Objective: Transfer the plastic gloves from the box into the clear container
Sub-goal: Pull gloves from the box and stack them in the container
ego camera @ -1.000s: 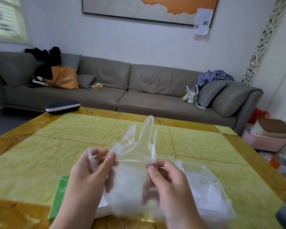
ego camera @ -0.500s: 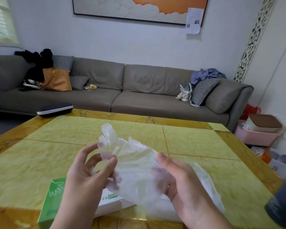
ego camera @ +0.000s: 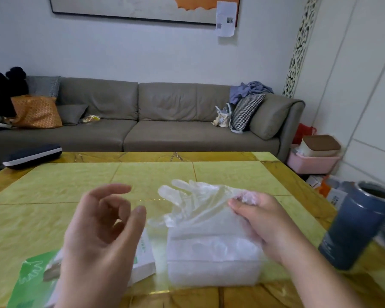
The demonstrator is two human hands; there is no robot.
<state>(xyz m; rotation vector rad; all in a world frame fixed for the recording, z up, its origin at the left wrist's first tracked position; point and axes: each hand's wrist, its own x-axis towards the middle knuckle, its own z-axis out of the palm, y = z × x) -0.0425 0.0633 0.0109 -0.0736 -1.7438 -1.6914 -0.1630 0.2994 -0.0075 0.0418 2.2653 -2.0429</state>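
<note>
A thin clear plastic glove [ego camera: 198, 201] hangs over the clear container [ego camera: 211, 272], its fingers pointing left. My right hand [ego camera: 260, 221] pinches the glove's cuff end between thumb and fingers, just above the container's right side. The container stands on the table near the front edge and holds a stack of clear gloves. My left hand [ego camera: 102, 230] hovers to the left with loosely bent fingers and holds nothing. Under it lies the green and white glove box [ego camera: 33, 283], partly hidden by the hand.
A dark blue tumbler [ego camera: 356, 225] with an open top stands at the table's right edge. A dark case [ego camera: 31, 155] lies at the far left corner of the yellow table [ego camera: 76, 187]. A grey sofa [ego camera: 165, 125] stands behind.
My left hand has let go of the glove and drawn away to the left. My right hand has carried the glove rightward and down over the container.
</note>
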